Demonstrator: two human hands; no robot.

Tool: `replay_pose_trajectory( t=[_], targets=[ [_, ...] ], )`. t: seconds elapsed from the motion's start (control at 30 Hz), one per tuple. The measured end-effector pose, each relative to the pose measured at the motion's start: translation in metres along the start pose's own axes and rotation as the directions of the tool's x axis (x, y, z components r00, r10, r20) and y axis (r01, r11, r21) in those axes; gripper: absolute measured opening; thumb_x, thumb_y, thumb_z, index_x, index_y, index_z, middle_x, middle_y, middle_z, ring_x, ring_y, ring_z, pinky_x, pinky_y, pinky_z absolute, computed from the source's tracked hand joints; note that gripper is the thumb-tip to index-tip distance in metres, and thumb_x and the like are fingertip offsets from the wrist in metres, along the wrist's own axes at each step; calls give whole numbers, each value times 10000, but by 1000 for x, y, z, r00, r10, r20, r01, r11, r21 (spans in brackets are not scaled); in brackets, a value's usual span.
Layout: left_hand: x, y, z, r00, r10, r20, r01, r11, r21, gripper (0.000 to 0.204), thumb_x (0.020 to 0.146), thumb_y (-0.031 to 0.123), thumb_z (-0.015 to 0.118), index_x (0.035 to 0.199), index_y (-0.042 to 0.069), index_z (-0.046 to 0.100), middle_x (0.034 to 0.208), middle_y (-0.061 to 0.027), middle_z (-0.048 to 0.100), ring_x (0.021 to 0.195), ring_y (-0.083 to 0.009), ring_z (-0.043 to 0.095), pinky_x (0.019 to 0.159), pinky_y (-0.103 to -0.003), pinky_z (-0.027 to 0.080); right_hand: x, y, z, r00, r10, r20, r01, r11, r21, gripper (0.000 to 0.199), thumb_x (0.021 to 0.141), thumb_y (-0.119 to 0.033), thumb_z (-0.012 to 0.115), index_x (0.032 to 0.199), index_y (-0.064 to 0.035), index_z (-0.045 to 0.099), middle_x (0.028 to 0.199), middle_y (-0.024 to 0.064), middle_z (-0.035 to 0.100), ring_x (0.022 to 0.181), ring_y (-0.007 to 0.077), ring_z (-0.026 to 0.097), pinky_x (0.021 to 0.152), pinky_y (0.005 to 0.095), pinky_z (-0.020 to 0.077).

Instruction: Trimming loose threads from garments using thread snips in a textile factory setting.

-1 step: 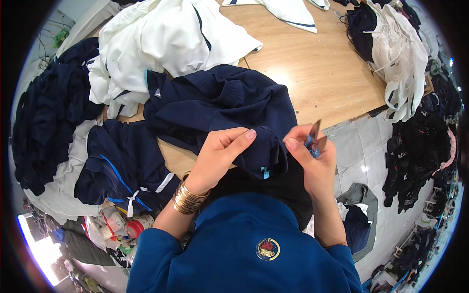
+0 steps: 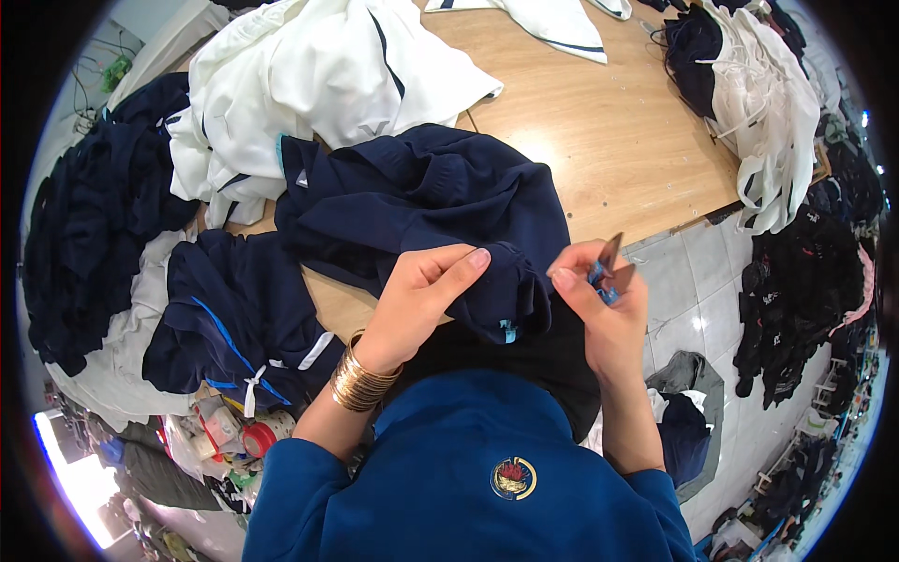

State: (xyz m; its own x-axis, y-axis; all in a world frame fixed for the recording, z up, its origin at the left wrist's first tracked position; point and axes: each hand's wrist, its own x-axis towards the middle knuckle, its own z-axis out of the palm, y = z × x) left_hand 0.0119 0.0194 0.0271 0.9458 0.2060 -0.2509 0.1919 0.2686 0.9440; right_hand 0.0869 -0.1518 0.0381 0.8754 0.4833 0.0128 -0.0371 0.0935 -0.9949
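Observation:
A dark navy garment (image 2: 440, 201) lies bunched on the table and hangs over its near edge toward my lap. My left hand (image 2: 435, 281), with gold bangles on the wrist, pinches the cloth between thumb and fingers. A small light-blue mark shows on the hanging part below that pinch. Just right of the cloth, my right hand (image 2: 599, 300) is closed around small thread snips (image 2: 613, 258). Their metal blades point up and away, and blue wrapping shows between my fingers. The right thumb and forefinger are close together; whether they hold a loose thread cannot be made out.
A heap of white garments (image 2: 290, 75) covers the table's far left. More navy clothes (image 2: 234, 309) with blue piping lie at the near left. White pieces with straps (image 2: 768, 122) hang off the table's right end. Dark clothing (image 2: 801, 300) is piled beyond the tiled floor (image 2: 665, 281).
My right hand has shifted very slightly to the right with the snips, a little farther from the cloth. My left hand and the garment stay where they were.

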Motion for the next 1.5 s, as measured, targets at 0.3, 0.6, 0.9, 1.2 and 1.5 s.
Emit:
replay_pose_trajectory(
  t=[0.3,0.6,0.9,1.2,1.5],
  targets=[
    [5,-8,-2,998,62,-25,-64,995,-76,224,894,184,583,987,-7,655,770,59,598,609,17,423,495,-155,287,-7,3,-44,947,175,270,-107,963,-248,148,744,-117,712,812,-26,617,732,41,614,636,113,517,627,243,410],
    [3,0,3,999,50,-12,-50,998,-26,198,885,202,598,919,17,660,731,79,566,590,19,405,482,-159,265,-11,3,-20,932,-326,158,323,550,-770,319,698,-326,747,876,-98,612,682,-10,556,601,135,511,696,298,295],
    [0,3,12,1000,14,-2,-14,1000,17,210,894,177,590,844,-21,636,706,59,505,656,-12,402,584,-181,323,-8,3,-1,912,-407,40,341,701,-626,234,672,-222,756,845,-118,638,638,-39,511,510,107,425,624,288,263],
    [5,-11,13,997,82,10,-83,994,66,230,894,191,593,815,-24,614,670,60,459,621,-19,360,551,-192,292,-5,8,4,856,-484,181,455,542,-707,160,697,3,670,817,-90,622,635,-48,525,536,70,398,634,240,315],
    [4,-8,10,999,34,-19,-32,996,84,236,901,211,581,812,-1,635,633,73,451,561,1,342,494,-175,273,-8,3,-17,995,16,-99,-3,990,140,88,830,-52,595,888,7,565,768,-12,548,666,26,449,589,167,335]
  ],
)
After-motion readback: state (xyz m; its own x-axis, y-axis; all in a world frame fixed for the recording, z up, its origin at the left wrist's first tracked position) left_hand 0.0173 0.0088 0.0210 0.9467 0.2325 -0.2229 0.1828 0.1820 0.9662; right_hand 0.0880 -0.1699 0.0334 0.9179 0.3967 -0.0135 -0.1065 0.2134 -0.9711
